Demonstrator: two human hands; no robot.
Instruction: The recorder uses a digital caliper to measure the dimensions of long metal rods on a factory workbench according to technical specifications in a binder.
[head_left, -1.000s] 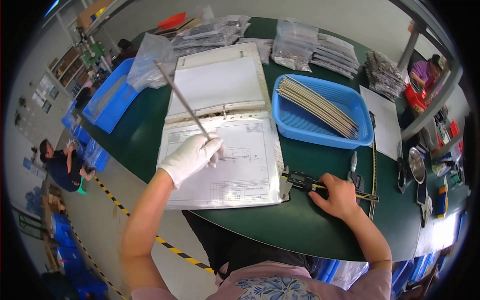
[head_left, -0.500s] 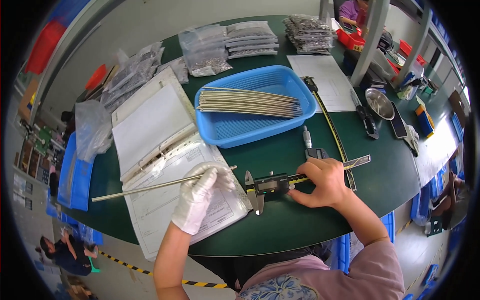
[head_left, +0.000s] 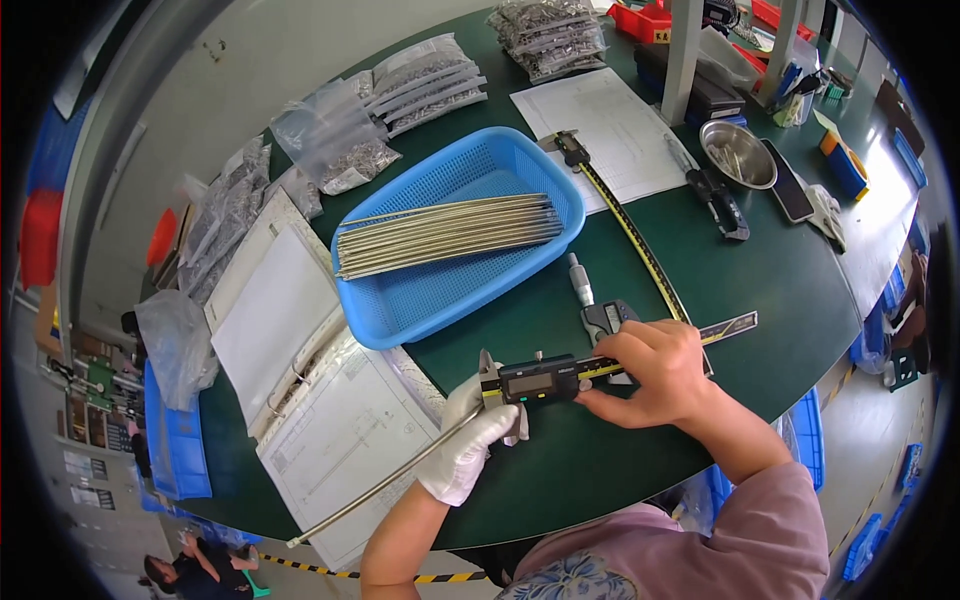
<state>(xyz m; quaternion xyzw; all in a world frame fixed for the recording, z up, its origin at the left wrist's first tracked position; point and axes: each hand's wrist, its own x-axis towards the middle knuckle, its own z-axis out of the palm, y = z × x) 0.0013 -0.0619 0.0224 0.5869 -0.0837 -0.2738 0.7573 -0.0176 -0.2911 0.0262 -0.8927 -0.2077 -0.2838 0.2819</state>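
My left hand (head_left: 463, 446), in a white glove, is closed round the end of a thin metal rod (head_left: 375, 487). The rod slants down to the lower left, over an open binder. Its upper end meets the jaws of a digital caliper (head_left: 530, 382); the glove partly hides this contact. Bare, my right hand (head_left: 655, 378) grips the caliper's beam and thumb area, with the beam's end sticking out to the right. Beyond the hands stands a blue plastic basket (head_left: 365, 318), holding a bundle of similar rods (head_left: 450, 235).
A digital micrometer (head_left: 603, 318) lies just behind the caliper, and a second, long caliper (head_left: 630, 225) beyond it. The ring binder (head_left: 350, 440) is at left. Bags of small metal parts (head_left: 425, 80) line the back. A steel bowl (head_left: 738, 153) and phone (head_left: 788, 182) lie right.
My left hand has moved right and brought the rod's end to the caliper jaws; the rod now slants more steeply. The view has turned, shifting the basket and binder.
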